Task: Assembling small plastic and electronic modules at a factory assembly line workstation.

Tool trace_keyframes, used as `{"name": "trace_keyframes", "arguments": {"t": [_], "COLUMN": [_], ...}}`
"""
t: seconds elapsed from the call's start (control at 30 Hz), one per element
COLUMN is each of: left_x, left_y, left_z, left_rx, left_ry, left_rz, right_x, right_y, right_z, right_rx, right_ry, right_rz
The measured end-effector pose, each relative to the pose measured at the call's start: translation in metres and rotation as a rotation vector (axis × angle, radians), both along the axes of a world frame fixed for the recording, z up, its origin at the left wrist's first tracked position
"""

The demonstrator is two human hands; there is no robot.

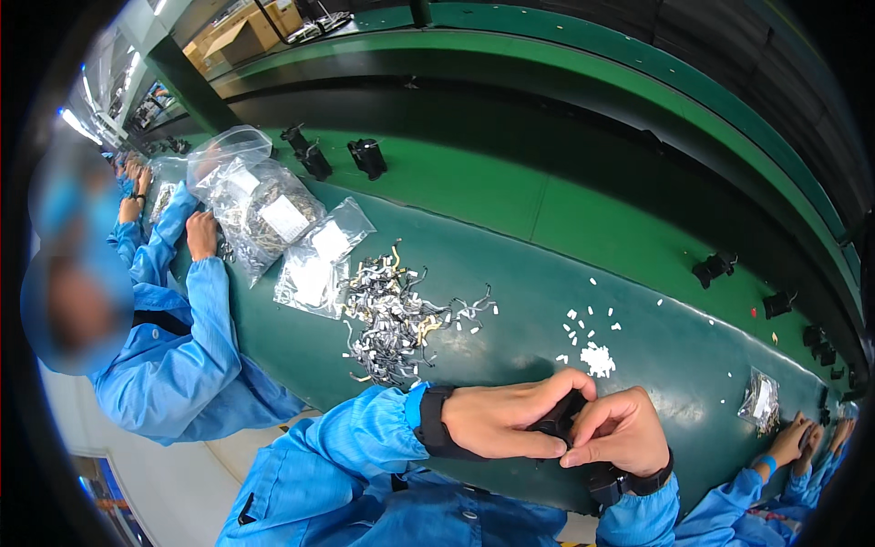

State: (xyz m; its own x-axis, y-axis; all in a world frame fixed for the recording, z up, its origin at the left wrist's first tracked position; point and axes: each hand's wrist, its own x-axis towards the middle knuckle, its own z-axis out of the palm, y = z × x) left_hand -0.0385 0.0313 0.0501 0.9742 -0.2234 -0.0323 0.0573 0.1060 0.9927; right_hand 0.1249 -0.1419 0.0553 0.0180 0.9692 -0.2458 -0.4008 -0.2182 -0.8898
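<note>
Near the front edge of the green table, my two hands meet over a small black plastic part (558,417). My left hand (503,421) is closed round this part, thumb and fingers on either side, hiding much of it. Against it, my right hand (624,432) makes a pinch with thumb and forefinger; what lies between those fingertips is hidden. Just beyond my hands lies a small heap of white pieces (598,359), with several more scattered around it. To the left is a pile of short black, white and yellowish wires (387,319).
Clear plastic bags (260,214) with labels and parts stand beyond the wires. Black parts (367,159) (714,270) stand along the green belt (547,196) behind the table (510,301). Co-workers sit left (196,337) and right (729,501); a small bag (759,401) lies near the right one.
</note>
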Motion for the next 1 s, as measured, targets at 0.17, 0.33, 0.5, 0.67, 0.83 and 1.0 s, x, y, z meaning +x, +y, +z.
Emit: {"name": "trace_keyframes", "arguments": {"t": [0.17,0.33,0.5,0.67,0.83,1.0], "left_x": [-0.005,-0.001,0.004,-0.003,-0.004,-0.004], "left_y": [-0.01,-0.015,-0.019,-0.017,-0.025,-0.028], "left_z": [-0.001,-0.008,-0.009,-0.008,-0.016,-0.016], "left_rx": [0.02,-0.227,-0.584,-0.442,0.037,0.238], "left_ry": [-0.049,0.148,0.27,0.212,-0.02,-0.164], "left_rz": [0.114,0.323,0.32,0.313,0.45,0.514], "right_x": [-0.004,-0.018,-0.037,-0.031,-0.028,-0.027], "right_y": [-0.001,-0.001,0.012,0.012,0.01,0.008], "right_z": [-0.001,0.002,0.007,0.002,0.003,0.003], "right_rx": [-0.006,0.005,0.258,0.373,0.505,0.538], "right_ry": [0.031,-0.024,-0.728,-0.859,-1.022,-1.098], "right_rz": [-0.007,-0.372,-0.654,-0.606,-0.615,-0.627]}}
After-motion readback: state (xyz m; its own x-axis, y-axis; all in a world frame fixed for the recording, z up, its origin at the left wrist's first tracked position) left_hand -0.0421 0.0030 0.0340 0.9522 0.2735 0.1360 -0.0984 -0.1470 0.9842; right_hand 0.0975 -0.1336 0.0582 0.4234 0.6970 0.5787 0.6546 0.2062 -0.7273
